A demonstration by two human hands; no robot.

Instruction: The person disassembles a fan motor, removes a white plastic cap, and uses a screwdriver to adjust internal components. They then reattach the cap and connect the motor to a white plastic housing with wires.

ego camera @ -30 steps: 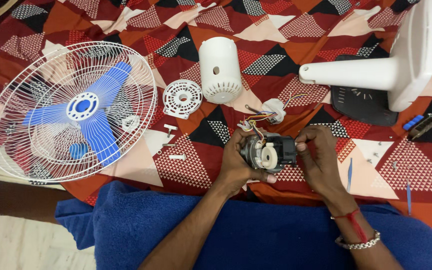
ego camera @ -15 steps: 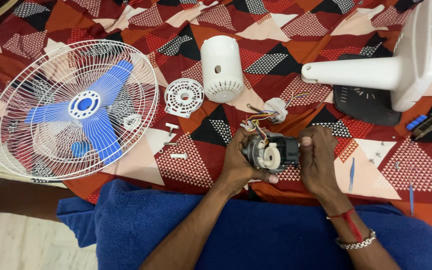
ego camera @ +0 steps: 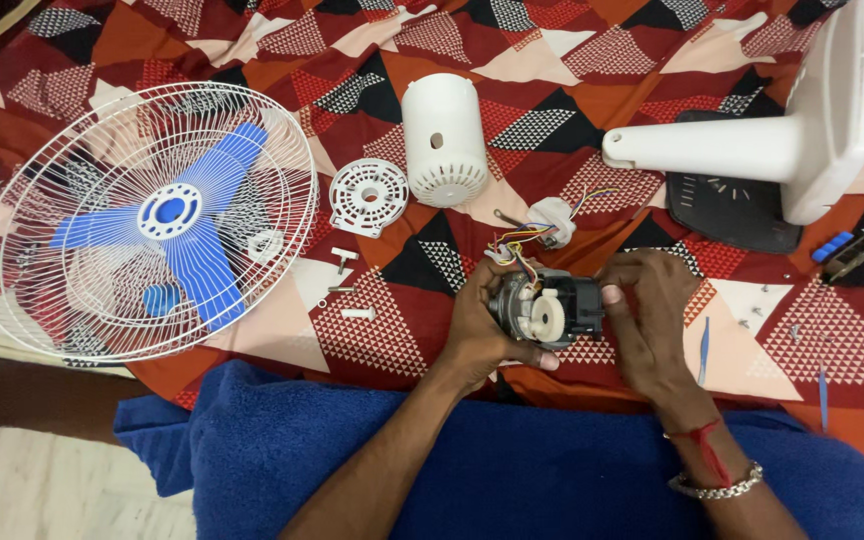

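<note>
Patterned bedspread carries it all: the fan guard with blue blades at the left edge, the white stand at the right, the white motor cover between. Near the front edge, left hand and right hand both clamp the motor, wires trailing; looks like inspection, steady turning needed.

Motor: dark metal, white plastic cap. Housing: smooth matt white plastic. Bedsheet: patterned cloth.
</note>
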